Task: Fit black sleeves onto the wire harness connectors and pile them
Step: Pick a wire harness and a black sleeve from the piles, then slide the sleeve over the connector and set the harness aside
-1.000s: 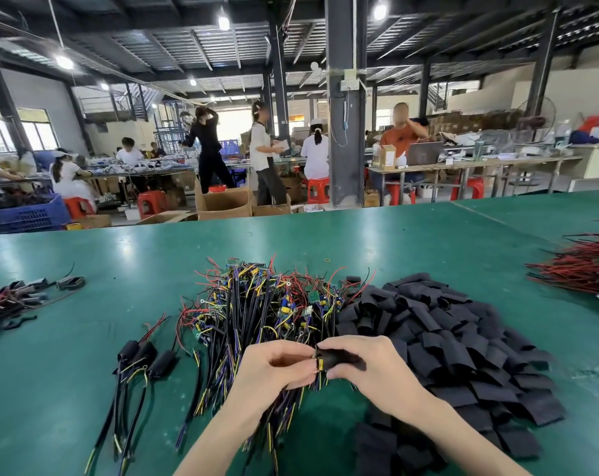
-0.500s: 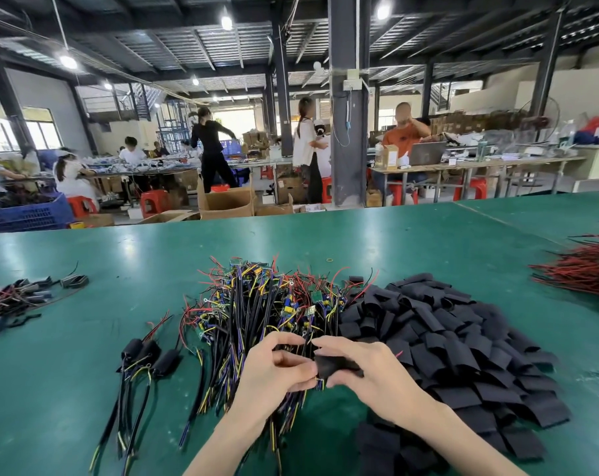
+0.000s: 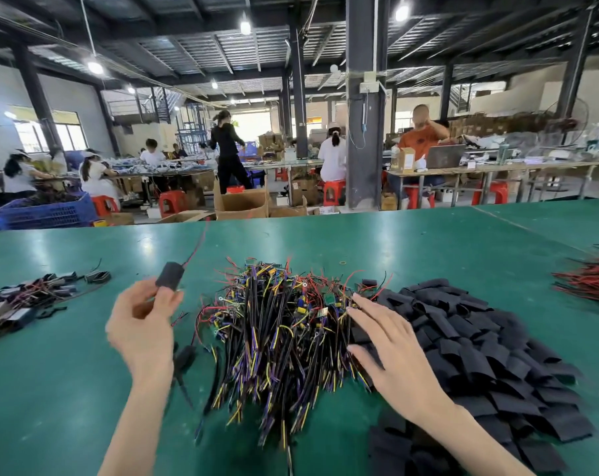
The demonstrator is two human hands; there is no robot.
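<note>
My left hand [image 3: 143, 324] is raised left of the middle and pinches a sleeved harness [image 3: 169, 275], its black sleeve uppermost with a thin red wire trailing up and away. A heap of bare wire harnesses [image 3: 277, 334] with yellow, purple, black and red leads lies in the middle of the green table [image 3: 428, 255]. My right hand [image 3: 391, 341] reaches with spread straight fingers onto the heap's right edge, next to the big pile of flat black sleeves [image 3: 480, 359]. More sleeved harnesses [image 3: 184, 359] lie under my left hand, partly hidden.
A bundle of other harnesses with connectors [image 3: 26, 297] lies at the table's left edge. Red and black wires [image 3: 593, 280] lie at the right edge. Beyond the table's far edge stand cardboard boxes [image 3: 243, 201], a blue crate [image 3: 47, 211], stools and people at benches.
My hands have parted. The left hand carried the sleeved harness up and to the left; the right hand let go and moved right onto the harness heap. The camera view tilted slightly.
</note>
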